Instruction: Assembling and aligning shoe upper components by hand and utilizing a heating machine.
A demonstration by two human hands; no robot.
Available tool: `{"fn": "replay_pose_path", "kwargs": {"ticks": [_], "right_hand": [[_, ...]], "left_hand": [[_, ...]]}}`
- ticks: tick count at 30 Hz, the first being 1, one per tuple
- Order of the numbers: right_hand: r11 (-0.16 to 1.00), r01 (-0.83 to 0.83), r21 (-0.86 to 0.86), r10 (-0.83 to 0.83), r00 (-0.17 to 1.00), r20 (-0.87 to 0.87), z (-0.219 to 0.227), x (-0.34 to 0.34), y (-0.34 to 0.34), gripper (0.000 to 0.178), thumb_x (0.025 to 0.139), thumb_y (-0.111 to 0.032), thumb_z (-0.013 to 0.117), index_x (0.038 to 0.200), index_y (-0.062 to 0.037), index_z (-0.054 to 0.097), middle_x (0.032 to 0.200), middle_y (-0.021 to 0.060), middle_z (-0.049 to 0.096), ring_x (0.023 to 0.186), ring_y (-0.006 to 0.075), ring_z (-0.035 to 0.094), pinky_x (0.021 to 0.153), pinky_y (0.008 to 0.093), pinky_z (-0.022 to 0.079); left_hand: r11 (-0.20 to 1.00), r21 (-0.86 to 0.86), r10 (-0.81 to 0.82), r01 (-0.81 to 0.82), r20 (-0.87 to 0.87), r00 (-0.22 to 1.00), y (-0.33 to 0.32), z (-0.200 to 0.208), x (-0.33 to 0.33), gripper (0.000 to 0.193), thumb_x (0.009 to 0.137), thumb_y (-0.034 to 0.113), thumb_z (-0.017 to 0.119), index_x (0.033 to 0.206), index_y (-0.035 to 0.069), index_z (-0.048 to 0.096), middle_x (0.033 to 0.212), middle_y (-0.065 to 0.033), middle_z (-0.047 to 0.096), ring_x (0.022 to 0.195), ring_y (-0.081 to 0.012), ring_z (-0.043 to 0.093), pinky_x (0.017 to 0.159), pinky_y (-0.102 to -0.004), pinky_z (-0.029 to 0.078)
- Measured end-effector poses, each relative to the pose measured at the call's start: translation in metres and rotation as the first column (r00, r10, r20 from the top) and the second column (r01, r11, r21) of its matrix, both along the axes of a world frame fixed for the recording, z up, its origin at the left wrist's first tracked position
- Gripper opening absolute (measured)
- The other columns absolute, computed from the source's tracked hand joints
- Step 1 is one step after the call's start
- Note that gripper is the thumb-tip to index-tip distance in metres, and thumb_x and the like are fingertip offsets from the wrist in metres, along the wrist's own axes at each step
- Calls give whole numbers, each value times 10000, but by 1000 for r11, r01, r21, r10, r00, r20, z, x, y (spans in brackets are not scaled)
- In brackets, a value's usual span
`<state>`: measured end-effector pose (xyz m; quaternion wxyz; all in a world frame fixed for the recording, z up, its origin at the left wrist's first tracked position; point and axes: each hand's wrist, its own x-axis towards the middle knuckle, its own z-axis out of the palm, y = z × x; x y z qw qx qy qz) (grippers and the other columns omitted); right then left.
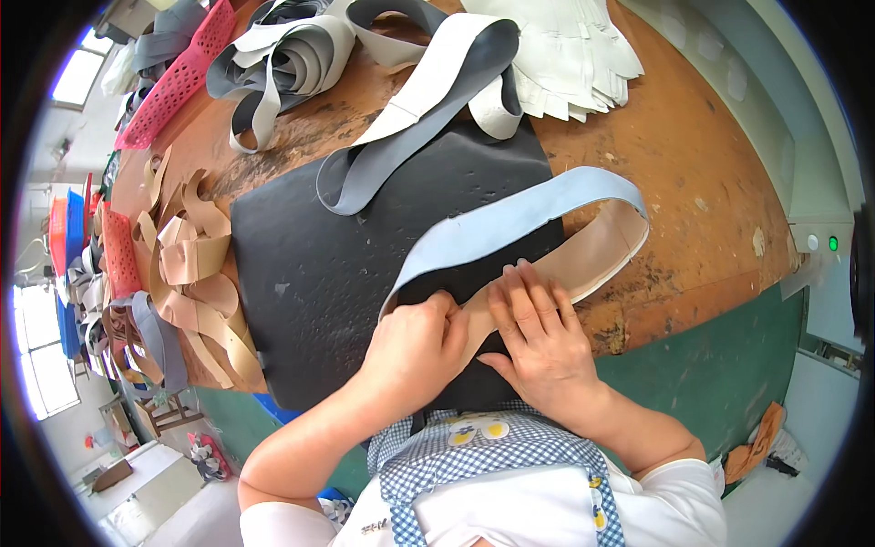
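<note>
A long curved strip [538, 214], pale blue on one face and beige on the other, loops over a black mat [310, 264] on the worn wooden table [693, 182]. My left hand [415, 351] pinches the near end of the strip with fingers curled. My right hand [538, 342] lies flat on the beige face beside it, pressing it down on the mat. Both hands touch each other at the strip's end.
Grey and white strips [401, 100] are heaped at the back centre, a stack of white cut pieces [583, 55] at back right. Beige strips [196, 283] pile up at the left. A red perforated basket [178, 77] lies back left. A machine with a green light [831, 244] stands right.
</note>
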<state>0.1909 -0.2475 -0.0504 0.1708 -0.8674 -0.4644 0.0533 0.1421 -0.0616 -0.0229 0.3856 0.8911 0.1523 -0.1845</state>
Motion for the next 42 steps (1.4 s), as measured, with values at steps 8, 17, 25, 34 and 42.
{"fn": "replay_pose_path", "kwargs": {"ticks": [8, 17, 25, 34, 42], "right_hand": [[997, -80, -18, 80, 995, 52, -9, 2, -1, 815, 770, -411, 739, 1378, 75, 497, 1454, 240, 439, 1403, 371, 390, 1155, 486, 321], [992, -117, -45, 117, 993, -8, -3, -4, 1, 865, 785, -464, 746, 1482, -58, 432, 1503, 296, 343, 1446, 450, 279, 1163, 594, 233], [989, -142, -40, 143, 989, 29, -4, -13, 14, 881, 698, -392, 808, 1408, 20, 487, 1405, 280, 422, 1360, 429, 391, 1141, 567, 300], [971, -83, 224, 50, 987, 152, -8, -14, 33, 447, 711, -57, 739, 1120, 102, 655, 1190, 217, 631, 1171, 368, 604, 1019, 457, 498], [872, 476, 112, -396, 822, -410, 4, -13, 26, 270, 838, -1, 641, 1098, 69, 644, 970, 202, 701, 922, 371, 699, 832, 432, 571]], "left_hand": [[914, -253, 269, -317, -207, 941, 4, 11, -24, 244, 1011, 135, 504, 1010, -90, 599, 750, -156, 701, 667, -191, 715, 654, -297, 579], [897, -244, 336, -367, -160, 928, 3, 4, -31, 253, 996, 148, 489, 992, -61, 630, 697, -135, 707, 617, -202, 716, 624, -320, 569], [918, -208, 321, -336, -103, 941, 3, -1, -34, 230, 989, 124, 496, 988, -68, 623, 701, -140, 698, 597, -196, 700, 601, -312, 556], [944, -251, 276, -214, 247, 929, 7, -3, -32, 239, 1024, 164, 549, 1049, -33, 681, 849, -126, 618, 781, -159, 627, 682, -308, 503], [750, -549, 384, -370, -93, 918, 16, -2, -37, 572, 1101, 389, 333, 1096, -70, 675, 1063, -108, 677, 955, -165, 622, 888, -314, 535]]}}
